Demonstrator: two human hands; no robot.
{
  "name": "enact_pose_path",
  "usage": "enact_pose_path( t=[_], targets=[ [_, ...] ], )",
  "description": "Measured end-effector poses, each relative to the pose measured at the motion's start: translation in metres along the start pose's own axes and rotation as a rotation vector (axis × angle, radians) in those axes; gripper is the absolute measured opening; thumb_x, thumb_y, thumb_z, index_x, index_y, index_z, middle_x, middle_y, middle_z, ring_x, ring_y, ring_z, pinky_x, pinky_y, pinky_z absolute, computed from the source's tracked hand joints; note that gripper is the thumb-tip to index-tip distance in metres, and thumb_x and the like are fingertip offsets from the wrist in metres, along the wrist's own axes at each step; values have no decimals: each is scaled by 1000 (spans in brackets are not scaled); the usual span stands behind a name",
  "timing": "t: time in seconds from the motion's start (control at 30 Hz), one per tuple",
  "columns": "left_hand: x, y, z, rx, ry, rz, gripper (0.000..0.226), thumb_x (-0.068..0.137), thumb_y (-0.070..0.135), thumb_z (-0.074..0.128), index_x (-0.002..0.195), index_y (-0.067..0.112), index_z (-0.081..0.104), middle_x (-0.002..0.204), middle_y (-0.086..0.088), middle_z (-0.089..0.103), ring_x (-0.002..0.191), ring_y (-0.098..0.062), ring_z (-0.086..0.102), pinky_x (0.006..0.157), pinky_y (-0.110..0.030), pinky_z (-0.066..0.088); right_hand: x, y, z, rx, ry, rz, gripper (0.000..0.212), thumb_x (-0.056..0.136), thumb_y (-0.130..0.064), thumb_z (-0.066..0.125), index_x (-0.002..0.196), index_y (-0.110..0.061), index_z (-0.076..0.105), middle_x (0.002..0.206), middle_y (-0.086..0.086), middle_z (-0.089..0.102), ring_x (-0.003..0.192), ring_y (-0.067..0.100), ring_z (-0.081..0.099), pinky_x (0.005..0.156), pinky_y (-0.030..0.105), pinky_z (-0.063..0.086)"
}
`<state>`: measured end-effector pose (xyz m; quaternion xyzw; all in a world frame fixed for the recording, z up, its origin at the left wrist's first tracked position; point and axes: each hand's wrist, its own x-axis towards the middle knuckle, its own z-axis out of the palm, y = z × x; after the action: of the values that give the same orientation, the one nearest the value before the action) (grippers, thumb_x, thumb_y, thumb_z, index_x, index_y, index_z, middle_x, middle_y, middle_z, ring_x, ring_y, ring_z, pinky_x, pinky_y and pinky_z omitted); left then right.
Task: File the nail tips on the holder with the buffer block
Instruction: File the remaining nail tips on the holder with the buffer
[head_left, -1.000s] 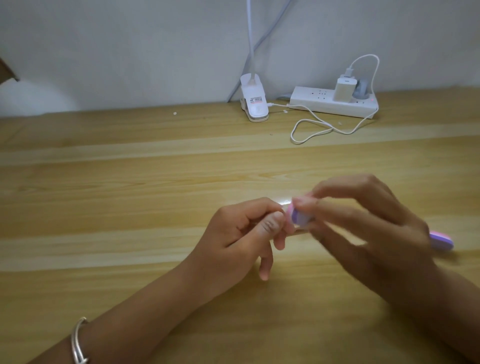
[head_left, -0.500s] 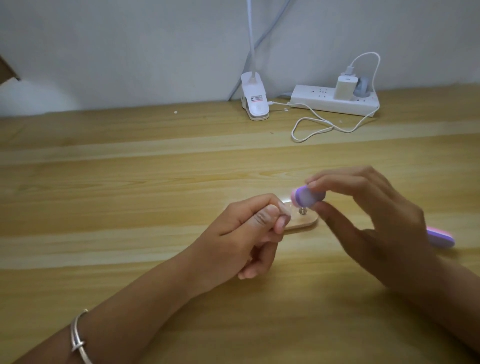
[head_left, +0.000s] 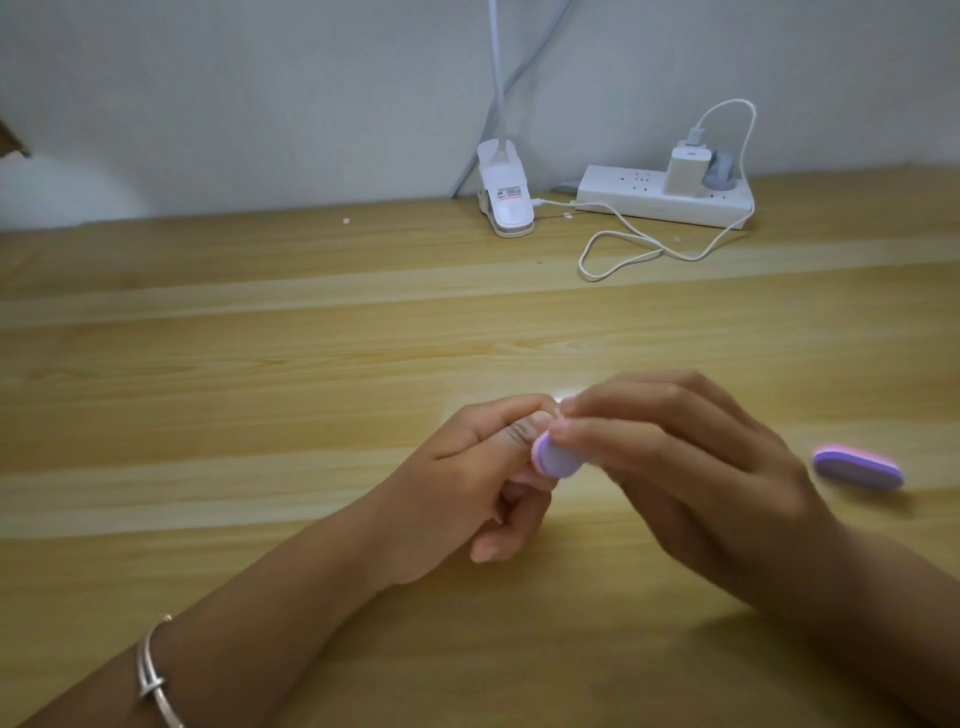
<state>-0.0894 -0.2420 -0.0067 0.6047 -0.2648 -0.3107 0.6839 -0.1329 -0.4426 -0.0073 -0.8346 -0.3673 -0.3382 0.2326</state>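
Note:
My right hand (head_left: 691, 467) pinches a small purple and pink buffer block (head_left: 558, 457) between thumb and fingers. Its rounded end presses against the fingertips of my left hand (head_left: 467, 488). My left hand is closed around the nail tip holder, which is almost wholly hidden behind both hands; only a sliver of a clear nail tip (head_left: 560, 413) shows between the fingertips. Both hands hover just above the wooden table (head_left: 260, 395), at its middle.
A second purple and pink buffer block (head_left: 857, 466) lies on the table right of my right hand. At the back edge stand a white clip lamp base (head_left: 506, 197) and a white power strip (head_left: 665, 200) with a looping white cable (head_left: 623, 254).
My right hand has brought the buffer block down and left against my left fingertips. The wooden holder base seen half a second ago is covered again.

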Motion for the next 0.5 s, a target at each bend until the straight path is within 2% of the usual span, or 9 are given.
enact_pose_path(
  t=[0.1, 0.13, 0.23, 0.3, 0.4, 0.5],
  targets=[
    [0, 4, -1, -97, -30, -3, 29, 99, 26, 38, 76, 14, 50, 62, 2, 27, 33, -10, 31, 37, -13, 23, 3, 12, -6, 5, 56, 115, 24, 88, 10, 62, 110, 3, 69, 110, 12, 67, 103, 27, 66, 95, 34, 50],
    [0, 4, -1, -117, -48, -8, 29, 100, 26, 38, 76, 17, 51, 63, 3, 28, 33, -9, 31, 37, -12, 23, 4, 12, -7, 26, 84, 134, 24, 89, 9, 62, 111, 1, 67, 110, 11, 67, 103, 27, 66, 94, 36, 51],
    [-2, 2, 1, -174, -119, -27, 27, 101, 26, 41, 85, 8, 52, 64, 2, 32, 33, -7, 34, 35, -11, 25, 1, -1, -2, 124, 76, 57, 26, 93, 5, 59, 115, -9, 63, 113, 5, 63, 107, 21, 62, 96, 29, 47],
    [-3, 2, 1, -208, -157, -41, 24, 101, 26, 42, 86, 11, 54, 66, 0, 31, 33, -6, 36, 34, -12, 25, -2, 0, -1, 102, 30, 1, 22, 95, 4, 57, 114, -5, 62, 114, 5, 60, 108, 20, 60, 98, 27, 44],
    [-2, 6, -2, -269, -182, -56, 24, 99, 27, 40, 81, 16, 52, 67, 1, 31, 33, -6, 36, 33, -14, 24, 0, 13, -5, 60, 59, 74, 22, 91, 8, 59, 110, -2, 63, 109, 4, 60, 105, 20, 60, 95, 31, 48],
    [-2, 4, -4, -284, -210, -62, 28, 100, 28, 43, 83, 7, 51, 65, 3, 34, 34, -6, 37, 34, -15, 24, 0, 4, -4, 122, 97, 44, 26, 93, 5, 58, 114, -10, 59, 113, 2, 59, 109, 17, 60, 97, 27, 45]
  ],
)
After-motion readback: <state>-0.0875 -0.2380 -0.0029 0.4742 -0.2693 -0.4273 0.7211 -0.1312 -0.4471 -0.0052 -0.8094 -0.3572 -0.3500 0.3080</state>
